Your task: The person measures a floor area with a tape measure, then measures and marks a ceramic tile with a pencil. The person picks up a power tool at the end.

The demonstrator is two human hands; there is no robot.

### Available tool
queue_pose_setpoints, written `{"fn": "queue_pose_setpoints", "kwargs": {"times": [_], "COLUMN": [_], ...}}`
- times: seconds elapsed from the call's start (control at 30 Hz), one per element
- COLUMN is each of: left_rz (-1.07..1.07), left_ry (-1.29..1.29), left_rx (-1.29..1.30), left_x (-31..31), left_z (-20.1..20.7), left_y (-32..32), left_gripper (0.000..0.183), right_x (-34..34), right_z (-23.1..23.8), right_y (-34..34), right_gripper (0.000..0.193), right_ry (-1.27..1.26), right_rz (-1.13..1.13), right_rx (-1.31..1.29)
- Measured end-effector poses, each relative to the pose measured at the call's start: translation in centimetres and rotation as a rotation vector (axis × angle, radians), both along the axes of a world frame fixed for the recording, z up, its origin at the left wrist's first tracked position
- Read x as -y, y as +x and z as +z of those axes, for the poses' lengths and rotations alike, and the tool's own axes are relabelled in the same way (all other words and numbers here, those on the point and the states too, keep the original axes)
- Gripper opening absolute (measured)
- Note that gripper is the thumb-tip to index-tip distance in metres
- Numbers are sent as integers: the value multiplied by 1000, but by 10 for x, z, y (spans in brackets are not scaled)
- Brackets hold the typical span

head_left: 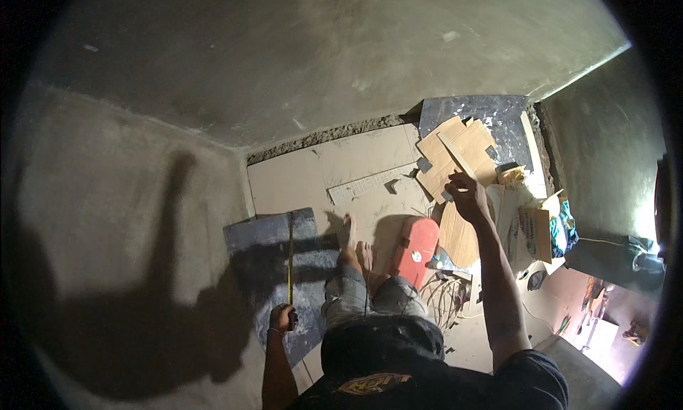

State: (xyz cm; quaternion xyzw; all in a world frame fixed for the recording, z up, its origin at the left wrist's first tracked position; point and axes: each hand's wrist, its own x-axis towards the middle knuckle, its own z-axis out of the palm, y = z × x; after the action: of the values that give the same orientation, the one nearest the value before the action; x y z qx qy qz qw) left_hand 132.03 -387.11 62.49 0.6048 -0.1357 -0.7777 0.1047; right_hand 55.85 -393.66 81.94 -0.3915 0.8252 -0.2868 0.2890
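My left hand [282, 317] is closed round a tape measure at the lower left. Its yellow blade [290, 261] runs out straight, away from me, over a dark grey, paint-smeared board [313, 325]. My right hand [468, 196] is raised in front of a brown cardboard piece [430, 154], with its fingers curled and pressed together. A pale narrow strip [453, 152] meets the top of that hand; whether the fingers grip it, I cannot tell. A small grey patch shows at the fingertips, too small to name.
A red elongated case [416, 250] stands by my feet. Coiled cable [445, 300] lies right of it. Farther right is an open carton [538, 229] with blue and dark contents. A white perforated strip [370, 184] rests on the pale floor covering [306, 175]. Grey plastered walls [284, 54] surround the corner.
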Motion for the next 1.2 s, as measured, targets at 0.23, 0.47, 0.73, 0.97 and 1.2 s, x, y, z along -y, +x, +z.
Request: {"fn": "queue_pose_setpoints", "kwargs": {"times": [0.23, 0.47, 0.73, 0.97, 1.2], "left_rz": [-810, -479, -753, -664, -513], "left_ry": [-295, -462, -821, -804, -737], "left_rx": [485, 163, 336, 356, 185], "left_x": [196, 345, 402, 453, 496], "left_z": [-129, -343, -510, -596, -640], "left_y": [-112, -201, -332, -404, -415], "left_gripper": [22, 19, 25, 21, 16], "right_x": [92, 205, 337, 432, 442], "right_z": [-276, -615, -791, -823, -813], "right_y": [-28, -32, -91, -141, -99], "right_gripper": [63, 71, 99, 111, 96], "right_ry": [312, 193, 51, 222, 255], "right_rz": [-53, 79, -69, -68, 517], "right_rx": [139, -112, -165, -434, -317]}}
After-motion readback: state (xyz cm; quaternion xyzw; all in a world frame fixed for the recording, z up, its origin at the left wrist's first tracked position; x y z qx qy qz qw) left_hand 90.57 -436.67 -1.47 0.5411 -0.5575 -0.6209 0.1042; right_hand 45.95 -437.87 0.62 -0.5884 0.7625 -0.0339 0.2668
